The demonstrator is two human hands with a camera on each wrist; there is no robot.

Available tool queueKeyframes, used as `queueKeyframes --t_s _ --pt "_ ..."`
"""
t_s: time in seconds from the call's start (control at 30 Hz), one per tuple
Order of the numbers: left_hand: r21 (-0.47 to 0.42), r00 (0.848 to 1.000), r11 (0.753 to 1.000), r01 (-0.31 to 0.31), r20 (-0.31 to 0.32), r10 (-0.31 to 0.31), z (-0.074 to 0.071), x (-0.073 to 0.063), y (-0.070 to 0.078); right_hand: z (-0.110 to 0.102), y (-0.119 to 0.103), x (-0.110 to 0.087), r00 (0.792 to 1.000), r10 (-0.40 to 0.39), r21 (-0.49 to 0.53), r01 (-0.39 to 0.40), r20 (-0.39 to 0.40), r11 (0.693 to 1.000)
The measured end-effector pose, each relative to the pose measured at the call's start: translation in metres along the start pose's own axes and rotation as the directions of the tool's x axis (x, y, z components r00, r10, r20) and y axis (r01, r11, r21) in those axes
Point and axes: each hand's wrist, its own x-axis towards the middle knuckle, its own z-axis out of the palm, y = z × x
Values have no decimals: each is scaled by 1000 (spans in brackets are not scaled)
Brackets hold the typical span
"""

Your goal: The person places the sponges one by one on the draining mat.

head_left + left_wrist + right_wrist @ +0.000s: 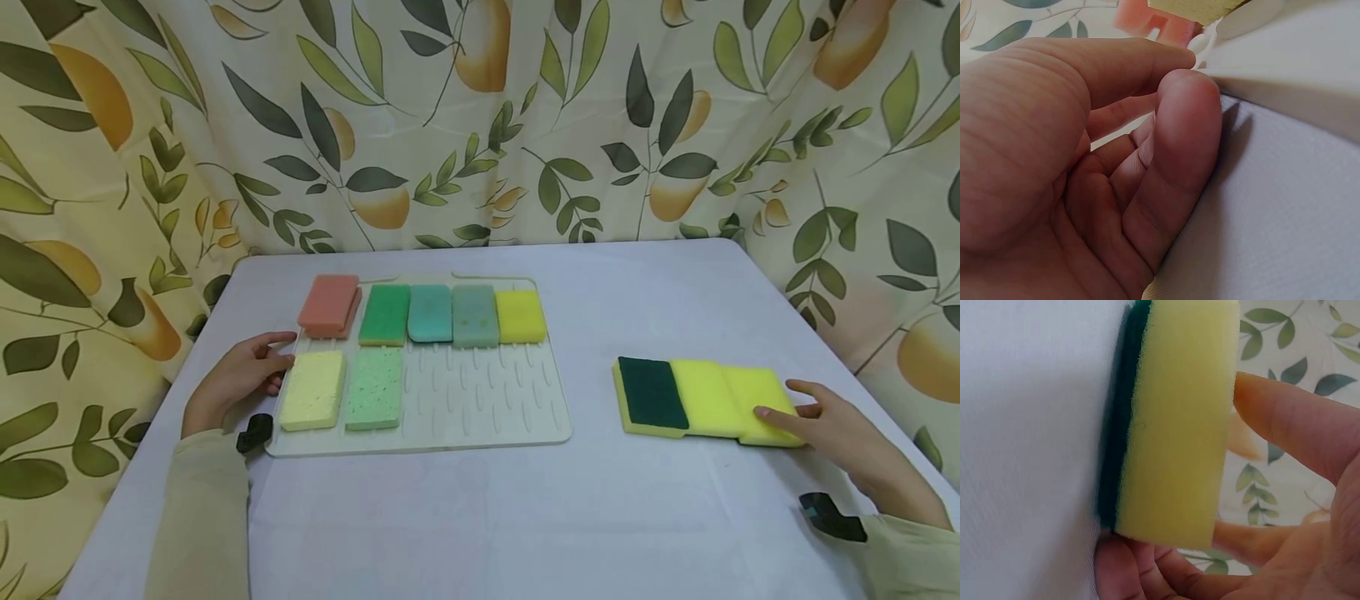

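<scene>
At the left edge of a pale ridged drying mat, my left hand has its thumb and index finger bent together, pinching the mat's rim in the left wrist view. Beside it lies a pale yellow sponge, with a light green sponge to its right. My right hand holds the right end of a row of scouring sponges, thumb on top of the yellow sponge. In the right wrist view, this sponge shows a dark green layer against the table, with fingertips at its end.
Along the mat's back edge lie a pink sponge, a green one, a teal one, a grey-green one and a yellow one. A dark-green-faced sponge and another yellow sponge continue the right row. Leaf-patterned curtains surround the white table.
</scene>
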Motion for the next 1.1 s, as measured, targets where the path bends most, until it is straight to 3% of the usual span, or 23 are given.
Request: queueKeyframes --t_s 0.43,0.63,0.8,1.1 --pt "-19 1000 1000 -12 1 12 1 -1 2 2 8 1 996 12 97 -3 -93 995" --pt "-27 1000 1000 -13 0 13 1 0 2 1 12 -2 983 9 149 19 -185 989" --pt "-20 1000 1000 -6 3 6 0 0 2 1 11 -5 972 15 252 46 -235 967" --pt "-38 1000 999 20 4 -20 0 0 2 0 4 -9 976 -33 394 118 -215 911"
